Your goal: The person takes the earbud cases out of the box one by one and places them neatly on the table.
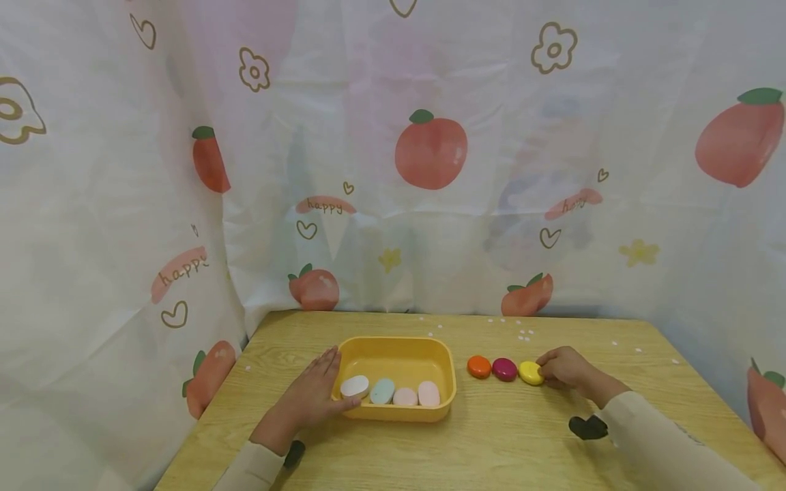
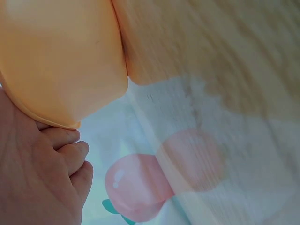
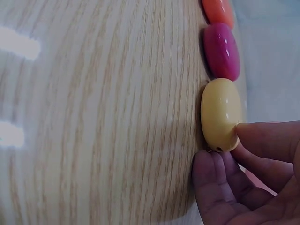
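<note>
"Checking now, how much is done?"

"The orange bead (image 1: 479, 367), purple bead (image 1: 505, 369) and yellow bead (image 1: 530, 373) lie in a line on the worktop (image 1: 417, 453), right of the box (image 1: 393, 349). The right hand (image 1: 568, 368) pinches the yellow bead, so maybe that one isn't finished."

"What's left?"

"Maybe the four pale pieces (image 1: 382, 391) inside the box. The left hand (image 1: 312, 393), fingers almost straight, rests against its left side."

Left hand (image 1: 310, 395) touches the tray (image 1: 399, 356), right hand (image 1: 570, 369) a yellow bead (image 1: 529, 373).

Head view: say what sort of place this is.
Probably a curtained-off tabletop workspace: fruit-print sheeting hangs behind and along the sides of a wood-grain table, which holds a yellow tray.
</note>
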A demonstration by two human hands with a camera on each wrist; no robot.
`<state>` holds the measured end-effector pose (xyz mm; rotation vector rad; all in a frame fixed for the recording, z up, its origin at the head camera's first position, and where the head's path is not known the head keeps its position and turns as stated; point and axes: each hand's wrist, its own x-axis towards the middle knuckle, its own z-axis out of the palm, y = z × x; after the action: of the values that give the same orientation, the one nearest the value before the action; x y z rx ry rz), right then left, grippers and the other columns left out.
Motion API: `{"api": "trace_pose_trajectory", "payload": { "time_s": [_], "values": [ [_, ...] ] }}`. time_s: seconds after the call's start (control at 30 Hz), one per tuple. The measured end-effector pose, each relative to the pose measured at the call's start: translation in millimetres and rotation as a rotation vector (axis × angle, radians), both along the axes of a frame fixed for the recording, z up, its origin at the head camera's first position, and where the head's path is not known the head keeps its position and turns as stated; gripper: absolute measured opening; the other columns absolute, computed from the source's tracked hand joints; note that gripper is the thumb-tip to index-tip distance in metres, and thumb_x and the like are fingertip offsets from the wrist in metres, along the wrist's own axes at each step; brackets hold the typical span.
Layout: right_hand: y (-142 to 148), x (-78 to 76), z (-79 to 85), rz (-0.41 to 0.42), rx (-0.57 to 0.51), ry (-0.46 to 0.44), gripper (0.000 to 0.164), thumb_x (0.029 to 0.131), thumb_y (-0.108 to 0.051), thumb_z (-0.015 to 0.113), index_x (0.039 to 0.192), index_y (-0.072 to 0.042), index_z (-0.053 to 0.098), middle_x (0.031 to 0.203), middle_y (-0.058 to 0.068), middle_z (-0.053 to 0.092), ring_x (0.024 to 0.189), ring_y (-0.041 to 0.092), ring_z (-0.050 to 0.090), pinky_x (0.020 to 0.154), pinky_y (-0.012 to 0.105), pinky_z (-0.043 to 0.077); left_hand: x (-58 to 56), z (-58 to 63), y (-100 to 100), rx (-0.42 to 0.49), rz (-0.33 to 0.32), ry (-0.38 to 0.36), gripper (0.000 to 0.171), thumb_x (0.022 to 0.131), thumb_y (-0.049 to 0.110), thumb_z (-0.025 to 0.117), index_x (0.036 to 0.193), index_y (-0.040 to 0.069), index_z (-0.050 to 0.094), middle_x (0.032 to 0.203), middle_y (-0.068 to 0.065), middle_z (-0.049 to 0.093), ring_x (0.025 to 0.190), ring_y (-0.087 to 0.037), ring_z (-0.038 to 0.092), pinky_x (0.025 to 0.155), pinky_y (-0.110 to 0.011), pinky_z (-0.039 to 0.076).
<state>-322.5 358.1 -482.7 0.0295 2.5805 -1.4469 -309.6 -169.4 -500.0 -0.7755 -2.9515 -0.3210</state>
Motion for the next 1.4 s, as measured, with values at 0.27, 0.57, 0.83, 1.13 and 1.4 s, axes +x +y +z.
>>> {"api": "trace_pose_trajectory", "payload": {
  "time_s": [0.27, 0.57, 0.83, 1.13, 1.4],
  "values": [
    [0.4, -0.2, 9.6, 0.012, 0.048, 0.007, 0.036, 0.086, 0.003, 0.057, 0.114, 0.025, 0.053, 0.098, 0.02, 0.064, 0.075, 0.021, 0.06, 0.066, 0.035, 0.055, 1.7, 1.2, 0.6, 0.011, 0.004, -0.003, 0.106, 0.087, 0.076, 0.044, 0.152, -0.005, 0.022, 0.159, -0.016, 0.017, 0.146, -0.027, 0.016, 0.116, -0.045, 0.017],
    [-4.1, -3.1, 23.7, 0.016, 0.07, 0.004, 0.039, 0.087, 0.003, 0.056, 0.12, 0.025, 0.051, 0.102, 0.023, 0.063, 0.072, 0.019, 0.057, 0.068, 0.035, 0.055, 2.7, 2.2, 0.8, 0.014, 0.01, -0.012, 0.105, 0.087, 0.075, 0.045, 0.152, -0.004, 0.021, 0.16, -0.016, 0.016, 0.146, -0.026, 0.015, 0.116, -0.045, 0.016],
    [-14.5, -4.1, 35.7, 0.03, 0.062, 0.006, 0.035, 0.092, -0.001, 0.056, 0.118, 0.022, 0.053, 0.102, 0.02, 0.061, 0.074, 0.019, 0.058, 0.071, 0.036, 0.056, 5.3, 4.7, 1.8, 0.019, 0.009, -0.02, 0.105, 0.087, 0.074, 0.045, 0.152, -0.005, 0.021, 0.159, -0.016, 0.016, 0.146, -0.026, 0.015, 0.116, -0.044, 0.015],
    [-36.6, -5.6, 47.5, 0.059, 0.025, -0.002, 0.032, 0.095, -0.005, 0.058, 0.118, 0.017, 0.056, 0.1, 0.017, 0.06, 0.077, 0.02, 0.057, 0.071, 0.033, 0.055, 4.9, 4.0, 1.3, 0.028, 0.003, -0.013, 0.105, 0.088, 0.074, 0.045, 0.152, -0.005, 0.02, 0.159, -0.017, 0.016, 0.146, -0.027, 0.015, 0.116, -0.044, 0.015],
    [-50.4, -10.7, 48.7, 0.104, 0.013, -0.009, 0.034, 0.096, -0.008, 0.058, 0.121, 0.016, 0.056, 0.113, 0.023, 0.06, 0.088, 0.027, 0.061, 0.077, 0.037, 0.056, 2.0, 0.7, 0.2, 0.009, 0.0, -0.014, 0.106, 0.087, 0.075, 0.043, 0.153, -0.004, 0.018, 0.16, -0.016, 0.013, 0.146, -0.026, 0.013, 0.116, -0.045, 0.015]
  ]
}}
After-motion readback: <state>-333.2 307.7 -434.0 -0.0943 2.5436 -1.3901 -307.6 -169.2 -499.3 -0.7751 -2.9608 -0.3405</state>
